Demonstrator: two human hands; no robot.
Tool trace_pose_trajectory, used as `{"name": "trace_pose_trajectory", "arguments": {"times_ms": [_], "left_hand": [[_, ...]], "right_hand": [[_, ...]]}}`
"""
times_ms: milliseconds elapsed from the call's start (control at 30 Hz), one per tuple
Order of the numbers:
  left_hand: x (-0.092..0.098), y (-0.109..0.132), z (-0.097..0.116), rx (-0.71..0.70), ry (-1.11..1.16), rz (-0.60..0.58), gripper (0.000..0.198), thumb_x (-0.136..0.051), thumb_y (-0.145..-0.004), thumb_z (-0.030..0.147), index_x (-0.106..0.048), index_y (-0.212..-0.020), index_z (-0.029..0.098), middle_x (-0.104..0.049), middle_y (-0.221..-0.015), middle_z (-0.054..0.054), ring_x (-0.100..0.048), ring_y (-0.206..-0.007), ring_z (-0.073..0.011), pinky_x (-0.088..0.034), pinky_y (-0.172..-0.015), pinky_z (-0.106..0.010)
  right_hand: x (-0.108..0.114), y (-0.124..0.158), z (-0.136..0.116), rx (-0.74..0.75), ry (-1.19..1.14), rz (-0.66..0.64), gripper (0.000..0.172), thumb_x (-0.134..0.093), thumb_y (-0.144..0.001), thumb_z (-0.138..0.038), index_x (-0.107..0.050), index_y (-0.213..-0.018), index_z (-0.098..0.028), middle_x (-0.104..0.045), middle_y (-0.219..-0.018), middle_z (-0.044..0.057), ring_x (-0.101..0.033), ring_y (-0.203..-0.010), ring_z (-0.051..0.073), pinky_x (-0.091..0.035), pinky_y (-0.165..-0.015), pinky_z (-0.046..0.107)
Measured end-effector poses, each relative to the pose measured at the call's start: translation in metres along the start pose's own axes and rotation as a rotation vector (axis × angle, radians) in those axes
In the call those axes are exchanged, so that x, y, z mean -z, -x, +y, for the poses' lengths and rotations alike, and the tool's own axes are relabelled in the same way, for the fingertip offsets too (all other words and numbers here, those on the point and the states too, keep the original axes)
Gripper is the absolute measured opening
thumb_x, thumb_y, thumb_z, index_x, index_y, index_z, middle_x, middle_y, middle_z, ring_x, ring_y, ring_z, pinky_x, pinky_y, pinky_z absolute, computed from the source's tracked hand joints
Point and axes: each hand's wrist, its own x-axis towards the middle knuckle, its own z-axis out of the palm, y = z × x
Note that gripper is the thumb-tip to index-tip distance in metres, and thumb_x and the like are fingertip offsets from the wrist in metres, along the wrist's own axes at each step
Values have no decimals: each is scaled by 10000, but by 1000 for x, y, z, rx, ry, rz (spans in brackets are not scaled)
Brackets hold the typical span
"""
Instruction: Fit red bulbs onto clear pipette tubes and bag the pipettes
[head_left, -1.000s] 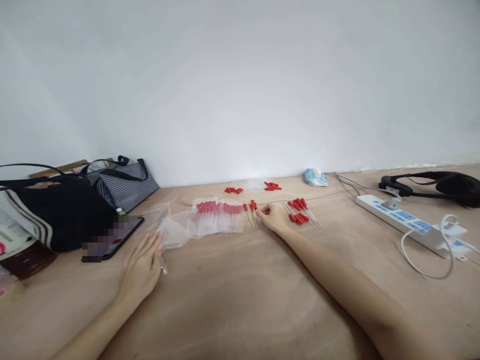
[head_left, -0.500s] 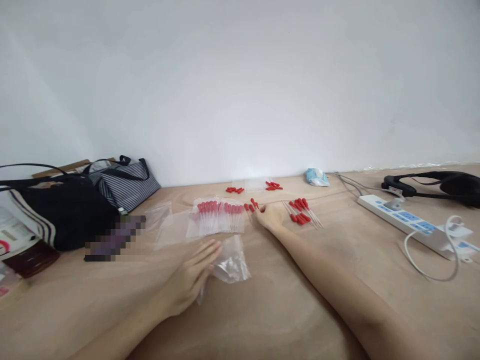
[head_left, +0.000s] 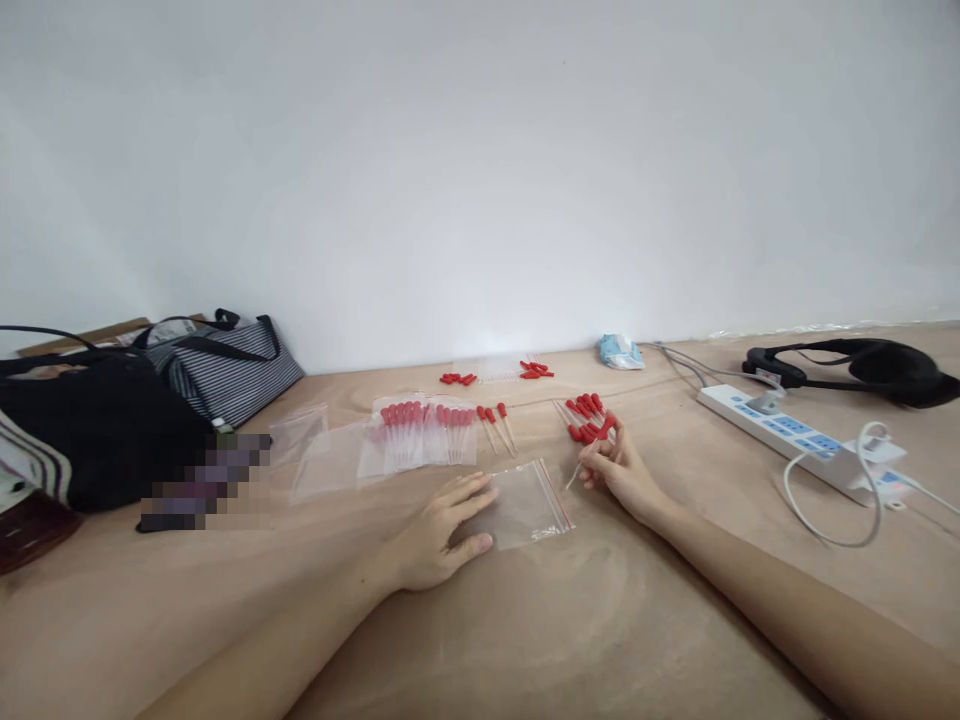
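My left hand (head_left: 450,535) lies with its fingers apart on the left edge of a clear zip bag (head_left: 525,505), whose red-striped opening points right. My right hand (head_left: 611,470) pinches a red-capped dropper (head_left: 606,428), its clear tip pointing down and left. Just behind that hand is a pile of red-capped droppers (head_left: 585,405). Three loose droppers (head_left: 491,415) lie side by side beyond the bag. To their left, filled clear bags (head_left: 412,430) hold several more droppers.
Flat plastic bags (head_left: 326,465) lie at the left, near a striped bag (head_left: 232,370) and a black bag (head_left: 112,420). Small red caps (head_left: 536,370) sit by the wall. A blue-white packet (head_left: 620,351), power strip (head_left: 787,430) and black headset (head_left: 885,370) are at the right.
My right hand has moved right from the three loose droppers to the pile and now holds a dropper. The clear bag has shifted right and lies flatter, with my left hand on its edge.
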Motion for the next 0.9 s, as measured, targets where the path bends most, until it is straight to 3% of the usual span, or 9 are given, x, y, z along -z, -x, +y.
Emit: {"name": "trace_pose_trajectory", "arguments": {"times_ms": [367, 500, 667, 900], "left_hand": [[1, -1, 4, 28, 25, -52, 468, -450, -830, 392, -396, -1266, 231, -364, -1344, -65, -309, -1243, -225, -242, -1029, -445], [2, 0, 6, 26, 20, -46, 466, -462, -826, 382, -399, -1263, 232, -372, -1339, -63, -321, -1237, -219, -260, -1022, -437], [1, 0, 7, 10, 34, -25, 476, -478, -819, 368, -390, -1267, 233, -379, -1335, -62, -336, -1229, -213, -262, -1020, -434], [-2, -1, 2, -22, 56, 9, 517, -498, -800, 374, -381, -1273, 199, -414, -1308, -84, -357, -1216, -220, -262, -1025, -427]], "right_hand": [[-16, 7, 7, -24, 28, -17, 949, -647, -611, -332, 8, -1287, -205, -544, -618, -70, -592, -525, 141, -506, -506, 277], [-18, 8, 8, -95, -17, -51, 740, -594, -669, -429, -158, -1226, -210, -577, -649, -36, -595, -541, 138, -503, -519, 282], [-14, 6, 6, -150, -1, -124, 414, -603, -642, -470, -505, -901, -163, -557, -633, -17, -561, -556, 103, -483, -573, 258], [-9, 12, -1, -154, 228, -314, 379, -692, -559, -406, -543, -818, -172, -568, -636, -33, -424, -396, 42, -303, -348, 168]]}}
